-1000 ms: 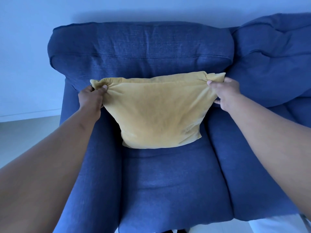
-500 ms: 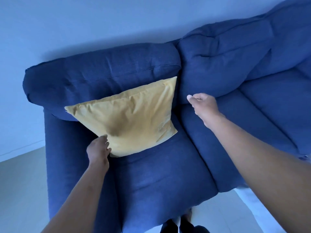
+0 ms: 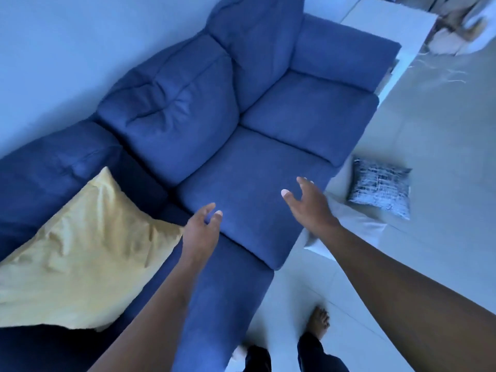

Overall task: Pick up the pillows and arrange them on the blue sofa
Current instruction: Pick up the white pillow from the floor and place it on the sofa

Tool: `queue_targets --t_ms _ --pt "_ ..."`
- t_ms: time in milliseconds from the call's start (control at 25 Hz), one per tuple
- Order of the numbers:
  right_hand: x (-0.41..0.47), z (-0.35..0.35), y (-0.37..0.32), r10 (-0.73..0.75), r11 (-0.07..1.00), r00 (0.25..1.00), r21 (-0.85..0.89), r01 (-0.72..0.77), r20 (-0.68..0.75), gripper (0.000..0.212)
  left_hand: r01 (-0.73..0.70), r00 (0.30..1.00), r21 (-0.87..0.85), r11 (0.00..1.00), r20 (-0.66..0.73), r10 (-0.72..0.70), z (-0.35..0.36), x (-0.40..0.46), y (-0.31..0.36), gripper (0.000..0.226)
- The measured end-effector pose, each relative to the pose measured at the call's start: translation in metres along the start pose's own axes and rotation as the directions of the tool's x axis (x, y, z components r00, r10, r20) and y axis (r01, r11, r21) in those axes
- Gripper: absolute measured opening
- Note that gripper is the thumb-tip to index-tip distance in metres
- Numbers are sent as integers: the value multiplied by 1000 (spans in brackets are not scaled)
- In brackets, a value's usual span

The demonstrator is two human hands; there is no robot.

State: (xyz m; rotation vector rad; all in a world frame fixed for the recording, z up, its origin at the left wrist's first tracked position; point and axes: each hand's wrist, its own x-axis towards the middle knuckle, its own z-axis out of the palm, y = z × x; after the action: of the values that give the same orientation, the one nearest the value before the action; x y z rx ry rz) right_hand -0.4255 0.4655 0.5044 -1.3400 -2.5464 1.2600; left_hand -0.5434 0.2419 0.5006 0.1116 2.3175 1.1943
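Observation:
A yellow pillow leans against the back cushion at the left end of the blue sofa. My left hand hovers just right of the pillow, fingers apart, holding nothing. My right hand is open above the front edge of the middle seat cushion. A dark pillow with a white pattern lies on the floor to the right of the sofa, beyond my right hand.
A white rug or low pad lies under the patterned pillow on the pale tiled floor. My bare foot stands in front of the sofa. A white low unit sits past the sofa's far armrest.
Both hands have let go of the yellow pillow, which now rests on the sofa's left seat. My view has swung right, bringing the floor and the patterned pillow into sight.

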Motion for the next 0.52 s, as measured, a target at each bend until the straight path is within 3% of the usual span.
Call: queue_targets --t_ms 200,280,520 --pt "-3 -104 132 113 993 987 -14 -115 -117 72 -142 968 170 975 229 101 160 -26 94 53" --pt "-13 -143 176 177 984 975 2 -178 -134 62 -230 934 236 944 325 146 223 -43 120 56" --pt "-21 -209 282 316 944 931 -40 -328 -181 74 -455 810 391 800 554 190 359 -62 154 68"
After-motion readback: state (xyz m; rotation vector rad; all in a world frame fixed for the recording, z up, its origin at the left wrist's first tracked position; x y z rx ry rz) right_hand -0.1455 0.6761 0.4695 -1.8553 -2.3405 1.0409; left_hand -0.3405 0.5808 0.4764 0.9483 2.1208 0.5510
